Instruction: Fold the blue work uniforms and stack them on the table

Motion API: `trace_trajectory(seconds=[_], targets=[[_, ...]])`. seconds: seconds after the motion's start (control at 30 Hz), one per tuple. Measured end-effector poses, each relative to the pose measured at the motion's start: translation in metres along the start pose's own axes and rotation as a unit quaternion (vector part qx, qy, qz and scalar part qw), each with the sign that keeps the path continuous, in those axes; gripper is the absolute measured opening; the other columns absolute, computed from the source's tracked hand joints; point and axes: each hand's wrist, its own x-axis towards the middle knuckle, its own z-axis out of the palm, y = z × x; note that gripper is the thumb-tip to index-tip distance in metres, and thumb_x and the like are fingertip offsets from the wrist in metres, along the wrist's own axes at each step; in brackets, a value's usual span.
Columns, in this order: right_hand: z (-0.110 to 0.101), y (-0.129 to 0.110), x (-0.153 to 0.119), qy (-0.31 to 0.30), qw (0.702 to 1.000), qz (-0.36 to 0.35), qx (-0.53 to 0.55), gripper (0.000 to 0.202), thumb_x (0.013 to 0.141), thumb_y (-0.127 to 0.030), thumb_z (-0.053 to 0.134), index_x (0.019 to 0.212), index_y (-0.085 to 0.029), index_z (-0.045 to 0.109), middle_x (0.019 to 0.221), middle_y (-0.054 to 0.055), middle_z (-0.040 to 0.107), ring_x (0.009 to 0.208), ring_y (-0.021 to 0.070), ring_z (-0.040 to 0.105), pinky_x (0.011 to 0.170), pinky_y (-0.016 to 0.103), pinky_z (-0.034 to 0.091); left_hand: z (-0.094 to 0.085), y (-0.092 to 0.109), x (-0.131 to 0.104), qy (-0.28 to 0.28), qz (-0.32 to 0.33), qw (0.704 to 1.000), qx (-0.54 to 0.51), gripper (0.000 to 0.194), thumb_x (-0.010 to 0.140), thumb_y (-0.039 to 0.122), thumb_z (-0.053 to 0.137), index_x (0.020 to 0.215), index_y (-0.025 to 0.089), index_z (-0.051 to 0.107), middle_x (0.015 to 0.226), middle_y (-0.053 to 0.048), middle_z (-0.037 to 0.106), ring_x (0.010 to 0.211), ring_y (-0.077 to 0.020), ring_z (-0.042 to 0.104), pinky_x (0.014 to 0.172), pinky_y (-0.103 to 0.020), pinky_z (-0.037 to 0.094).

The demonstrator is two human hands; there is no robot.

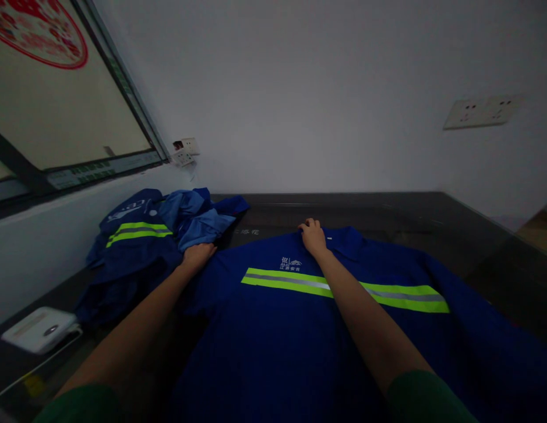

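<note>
A dark blue work jacket (264,329) is spread face up over a dark surface, with a yellow-green and silver reflective stripe across its chest and white printing above the stripe. My right hand (314,237) is closed on the jacket's shoulder edge, just left of the collar (346,241). Farther left, my left hand (199,257) has its fingers closed at the sleeve on that side; the fingertips are partly hidden in cloth. Beside it is a crumpled heap of blue work clothes (138,252) with another reflective stripe.
The dark tabletop (291,212) runs back to a pale wall. A white box-like device (42,330) with a cable lies at the left. A window (74,88) is on the left, and wall sockets (482,111) are at the upper right.
</note>
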Motion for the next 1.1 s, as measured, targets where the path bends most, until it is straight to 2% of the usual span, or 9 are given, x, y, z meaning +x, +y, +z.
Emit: trace_trajectory(seconds=[0.1,0.23,0.33,0.4,0.5,0.63,0.83,0.97,1.1], targets=[[0.000,-0.004,-0.002,-0.006,0.993,-0.019,-0.114,0.038,0.094,-0.016,0.036,0.121,-0.022,0.061,0.139,0.013,0.044,0.123,0.0270,0.038,0.091,0.037,0.042,-0.015,0.024,-0.005,0.041,0.033,0.999,0.006,0.022,0.094,0.017,0.044,0.106,0.011,0.061,0.105,-0.014,0.063,0.101,-0.0251,0.060,0.087,-0.041,0.047],[0.000,-0.005,-0.002,-0.011,0.991,-0.020,-0.129,0.039,0.096,-0.016,0.032,0.122,-0.021,0.060,0.135,0.014,0.047,0.120,0.0277,0.040,0.090,0.039,0.042,-0.025,0.092,-0.012,0.088,0.152,0.983,-0.044,0.036,0.096,0.019,0.037,0.129,0.021,0.051,0.132,-0.009,0.054,0.122,-0.0200,0.049,0.102,-0.034,0.038],[-0.001,-0.004,-0.003,-0.010,0.991,-0.025,-0.129,0.039,0.095,-0.016,0.032,0.123,-0.021,0.060,0.135,0.014,0.047,0.121,0.0285,0.039,0.090,0.039,0.041,-0.015,0.140,-0.013,0.047,0.266,0.952,-0.142,0.046,0.098,0.037,0.035,0.142,0.026,0.038,0.150,-0.006,0.038,0.137,-0.0207,0.034,0.112,-0.038,0.028],[-0.001,-0.004,-0.004,-0.011,0.991,-0.029,-0.129,0.039,0.095,-0.016,0.032,0.123,-0.021,0.060,0.135,0.014,0.047,0.122,0.0289,0.039,0.090,0.039,0.041,-0.005,0.154,-0.008,-0.006,0.252,0.954,-0.165,0.053,0.098,0.046,0.030,0.147,0.027,0.031,0.155,-0.007,0.027,0.143,-0.0243,0.024,0.114,-0.045,0.022],[0.000,-0.003,-0.003,-0.014,0.991,-0.033,-0.127,0.040,0.095,-0.015,0.033,0.123,-0.022,0.060,0.135,0.015,0.048,0.122,0.0289,0.039,0.090,0.040,0.041,0.007,0.152,0.005,-0.037,0.194,0.966,-0.169,0.056,0.098,0.051,0.024,0.149,0.029,0.025,0.158,-0.005,0.018,0.145,-0.0251,0.015,0.115,-0.049,0.018],[0.001,-0.002,-0.003,-0.017,0.992,-0.028,-0.121,0.041,0.095,-0.015,0.032,0.124,-0.022,0.060,0.136,0.015,0.047,0.121,0.0293,0.039,0.090,0.041,0.040,0.011,0.138,0.021,-0.041,0.134,0.977,-0.158,0.055,0.098,0.051,0.022,0.150,0.033,0.022,0.158,-0.004,0.018,0.145,-0.0250,0.016,0.114,-0.053,0.017],[-0.011,-0.013,-0.005,-0.013,0.993,-0.054,-0.105,0.041,0.094,-0.015,0.033,0.125,-0.018,0.059,0.139,0.017,0.045,0.126,0.0306,0.036,0.093,0.042,0.038,0.014,0.140,0.022,-0.026,0.100,0.983,-0.149,0.054,0.098,0.050,0.020,0.149,0.035,0.022,0.158,-0.002,0.017,0.145,-0.0270,0.015,0.113,-0.055,0.018],[-0.015,-0.032,-0.008,-0.033,0.986,-0.128,-0.099,0.036,0.092,-0.013,0.036,0.110,-0.014,0.068,0.119,0.016,0.062,0.114,0.0263,0.050,0.095,0.038,0.037,0.013,0.144,0.018,-0.009,0.088,0.986,-0.142,0.054,0.097,0.051,0.021,0.149,0.035,0.023,0.158,-0.003,0.017,0.145,-0.0282,0.017,0.114,-0.053,0.018],[-0.006,-0.038,-0.012,-0.062,0.984,-0.130,-0.105,0.032,0.089,-0.010,0.042,0.102,-0.011,0.071,0.108,0.017,0.066,0.103,0.0245,0.057,0.089,0.032,0.041,0.011,0.145,0.017,-0.007,0.085,0.986,-0.144,0.054,0.098,0.050,0.023,0.149,0.034,0.025,0.158,-0.003,0.019,0.145,-0.0276,0.018,0.114,-0.053,0.019]])
